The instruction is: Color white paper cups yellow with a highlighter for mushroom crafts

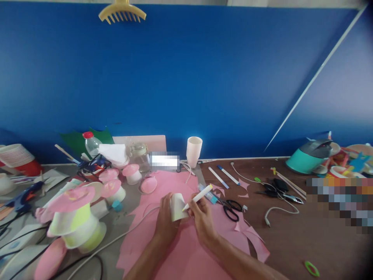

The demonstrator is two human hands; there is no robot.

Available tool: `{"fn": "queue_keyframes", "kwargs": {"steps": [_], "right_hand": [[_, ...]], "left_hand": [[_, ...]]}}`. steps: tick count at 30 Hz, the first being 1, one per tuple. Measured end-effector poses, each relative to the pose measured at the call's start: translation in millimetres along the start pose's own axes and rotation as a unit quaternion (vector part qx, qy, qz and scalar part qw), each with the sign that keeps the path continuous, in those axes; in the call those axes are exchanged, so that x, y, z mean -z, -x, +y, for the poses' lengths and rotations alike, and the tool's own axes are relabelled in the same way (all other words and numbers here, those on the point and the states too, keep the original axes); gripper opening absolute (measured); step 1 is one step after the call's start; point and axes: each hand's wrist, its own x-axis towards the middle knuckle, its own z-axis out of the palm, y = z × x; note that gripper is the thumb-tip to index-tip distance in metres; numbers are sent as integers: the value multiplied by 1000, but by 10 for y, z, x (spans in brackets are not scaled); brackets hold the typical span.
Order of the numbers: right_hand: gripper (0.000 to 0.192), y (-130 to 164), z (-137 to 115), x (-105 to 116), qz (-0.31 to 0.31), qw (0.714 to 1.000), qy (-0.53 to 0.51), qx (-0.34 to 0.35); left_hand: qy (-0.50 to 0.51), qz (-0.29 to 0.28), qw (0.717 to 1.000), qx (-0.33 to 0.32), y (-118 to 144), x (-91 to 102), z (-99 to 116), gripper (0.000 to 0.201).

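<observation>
Nearest the camera, two bare forearms reach forward over a large pink paper sheet (180, 249) that covers the middle of the bench (291, 241). The left hand (166, 217) is wrapped around a small paper cup (176, 207) lying on its side, its grip closed on the cup's wall with the fingers behind it and the thumb in front. The right hand (202, 219) has its grip pinched shut on a white marker (199, 196) with a yellow tip, held slanted so that the tip meets the cup's side just beside the left thumb. The cup therefore sits between the two hands, touching both the left palm and the marker tip.

To the left stand pink-and-yellow cup figures (77, 217), with a blue glue gun (25, 192) and dark cables near them. Just right of the right hand lie black scissors (231, 208) and pink offcuts (250, 237); a green ring (311, 268) lies well apart at the near right edge.

Farther back are two pens (223, 175), a white cable (276, 210), an upright white cup (194, 151), a glass jar (140, 155), a plastic bottle (91, 144) with a red cap, and a teal pot (309, 157) at the far right. Behind everything rises a blue wall (186, 77), with a yellow comb-like thing (122, 13) at its top.
</observation>
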Motion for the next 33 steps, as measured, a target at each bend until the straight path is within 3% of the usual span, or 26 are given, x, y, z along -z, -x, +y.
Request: {"fn": "queue_keyframes", "kwargs": {"steps": [4, 9, 13, 20, 27, 33], "right_hand": [[28, -10, -41, -3, -6, 1000, -9, -21], [25, 16, -31, -1, -36, 999, 8, -14], [26, 4, -32, -11, -45, 999, 12, -9], [23, -40, -64, -15, 34, 998, -20, -54], [19, 22, -72, -6, -24, 999, -1, -25], [20, 15, -93, -26, -38, 999, 17, -23]], "left_hand": [[3, -11, 1000, 7, -3, 12, 23, 51], [9, 6, 1000, 22, -6, -11, 16, 63], [5, 10, 1000, 29, -7, -18, 18, 58], [21, -2, 999, 29, 1, -4, 20, 50], [16, -2, 999, 42, -14, 0, 34, 62], [1, 9, 1000, 11, -18, 4, 24, 54]]}}
